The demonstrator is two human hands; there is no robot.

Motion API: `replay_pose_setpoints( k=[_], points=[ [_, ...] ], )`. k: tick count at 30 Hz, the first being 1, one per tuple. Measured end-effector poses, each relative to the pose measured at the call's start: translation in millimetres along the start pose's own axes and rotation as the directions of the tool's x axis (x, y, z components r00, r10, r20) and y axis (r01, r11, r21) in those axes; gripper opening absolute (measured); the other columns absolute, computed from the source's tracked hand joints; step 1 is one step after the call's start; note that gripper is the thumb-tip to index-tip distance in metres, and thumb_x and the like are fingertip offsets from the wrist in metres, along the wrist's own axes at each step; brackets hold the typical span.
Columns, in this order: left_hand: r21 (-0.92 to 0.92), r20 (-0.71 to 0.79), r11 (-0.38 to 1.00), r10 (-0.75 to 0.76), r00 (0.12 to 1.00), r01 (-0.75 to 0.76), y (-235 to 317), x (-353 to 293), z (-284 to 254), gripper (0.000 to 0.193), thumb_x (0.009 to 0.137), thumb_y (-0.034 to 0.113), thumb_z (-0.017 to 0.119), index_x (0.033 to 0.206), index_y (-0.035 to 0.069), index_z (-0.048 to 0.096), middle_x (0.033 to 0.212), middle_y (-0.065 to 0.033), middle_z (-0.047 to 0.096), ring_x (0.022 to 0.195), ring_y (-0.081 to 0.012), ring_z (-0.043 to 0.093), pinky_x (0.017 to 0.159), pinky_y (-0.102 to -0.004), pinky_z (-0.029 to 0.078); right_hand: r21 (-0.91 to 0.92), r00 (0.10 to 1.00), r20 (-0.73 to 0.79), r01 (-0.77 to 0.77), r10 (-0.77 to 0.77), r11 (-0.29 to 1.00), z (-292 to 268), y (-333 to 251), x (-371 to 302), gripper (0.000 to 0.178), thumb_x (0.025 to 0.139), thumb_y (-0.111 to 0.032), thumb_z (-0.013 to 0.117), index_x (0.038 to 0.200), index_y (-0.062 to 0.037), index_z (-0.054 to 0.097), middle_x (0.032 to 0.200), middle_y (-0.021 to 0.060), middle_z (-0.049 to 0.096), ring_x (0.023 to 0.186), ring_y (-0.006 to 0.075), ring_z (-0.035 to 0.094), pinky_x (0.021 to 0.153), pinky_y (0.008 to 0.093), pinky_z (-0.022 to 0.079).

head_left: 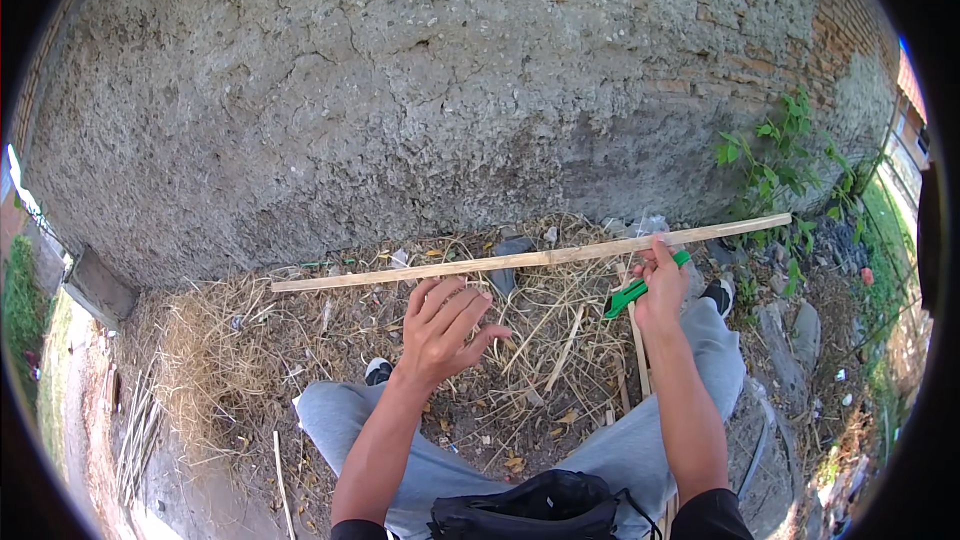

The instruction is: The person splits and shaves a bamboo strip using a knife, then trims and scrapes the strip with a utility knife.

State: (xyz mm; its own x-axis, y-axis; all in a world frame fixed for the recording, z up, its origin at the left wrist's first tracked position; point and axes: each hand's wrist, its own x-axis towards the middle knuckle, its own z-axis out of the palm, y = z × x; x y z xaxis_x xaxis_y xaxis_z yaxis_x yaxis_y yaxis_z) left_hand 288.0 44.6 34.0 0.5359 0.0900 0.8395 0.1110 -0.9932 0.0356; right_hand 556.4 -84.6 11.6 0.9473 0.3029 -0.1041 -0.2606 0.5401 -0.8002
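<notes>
one bag (pixel 530 512), black, at the lap, between two grey-clad legs (pixel 650 445). two shoes (pixel 378 371), one at each side, each only partly in view. by the right leg lie pale slats (pixel 640 345), at least two; the leg hides the exact count. at left, one lone stick (pixel 283 485) lies apart from a loose bundle (pixel 140 435) whose pieces overlap too much to count.

two bare hands. left hand (pixel 445 328): fingers slightly bent and parted, thumb out to the side, nothing visible in its grasp; it lies just below the strip, and whether its tips touch cannot be told. right hand (pixel 663 290): thumb and forefinger pinched on the strip, right of its middle, the other fingers curled about one green tool (pixel 626 299).

one strip (pixel 548 258), long, narrow and pale, spans the view crosswise beyond both hands, its right end slightly higher in view; one joint shows near mid-length. it is probably light and dry, fairly stiff with some spring, not slippery, and liable to splinter along its edges. the best hold for balance is likely close to the joint; two well-parted grips would steady it against twisting.

beyond: straw (pixel 215 365), uncountable, over soil; one leafy plant (pixel 780 165) at right; one rough wall (pixel 420 110) behind.
</notes>
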Motion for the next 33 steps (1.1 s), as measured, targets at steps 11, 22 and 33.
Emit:
replay_pose_setpoints(
  k=[11,22,33],
  points=[
    [0.336,0.033,0.910,-0.269,0.963,0.243,-32.2,-3.0,-11.7,0.040,0.076,0.018,0.074,0.110,0.003,0.060,0.111,-0.0104,0.062,0.111,-0.0297,0.055,0.096,-0.0451,0.040,0.069,0.997,-0.053,0.050,-0.047,0.996,-6.4,-16.2,15.7,0.016,0.090,-0.016,0.065,0.083,-0.0067,0.055,0.070,0.0011,0.050,0.054,0.0073,0.040,0.052,0.0269,0.041],
    [0.182,0.138,0.944,-0.301,0.944,0.275,-31.0,-12.5,-18.4,0.025,0.077,0.006,0.068,0.102,0.004,0.064,0.088,-0.0096,0.064,0.085,-0.0290,0.060,0.076,-0.0393,0.044,0.108,0.996,-0.080,0.056,-0.047,0.993,-7.7,-30.0,13.0,0.019,0.090,-0.017,0.065,0.079,-0.0075,0.054,0.065,-0.0016,0.044,0.049,0.0064,0.036,0.051,0.0255,0.040],
    [-0.101,0.557,0.613,-0.618,0.555,0.783,-34.5,-17.0,-27.9,0.020,0.090,0.020,0.064,0.091,0.000,0.070,0.068,-0.0094,0.064,0.056,-0.0146,0.048,0.054,-0.0321,0.039,0.125,0.989,0.043,0.137,-0.144,0.983,-9.0,-22.3,13.3,0.016,0.095,-0.018,0.060,0.087,-0.0039,0.057,0.064,-0.0029,0.042,0.056,0.0071,0.039,0.054,0.0258,0.040]
  ],
)
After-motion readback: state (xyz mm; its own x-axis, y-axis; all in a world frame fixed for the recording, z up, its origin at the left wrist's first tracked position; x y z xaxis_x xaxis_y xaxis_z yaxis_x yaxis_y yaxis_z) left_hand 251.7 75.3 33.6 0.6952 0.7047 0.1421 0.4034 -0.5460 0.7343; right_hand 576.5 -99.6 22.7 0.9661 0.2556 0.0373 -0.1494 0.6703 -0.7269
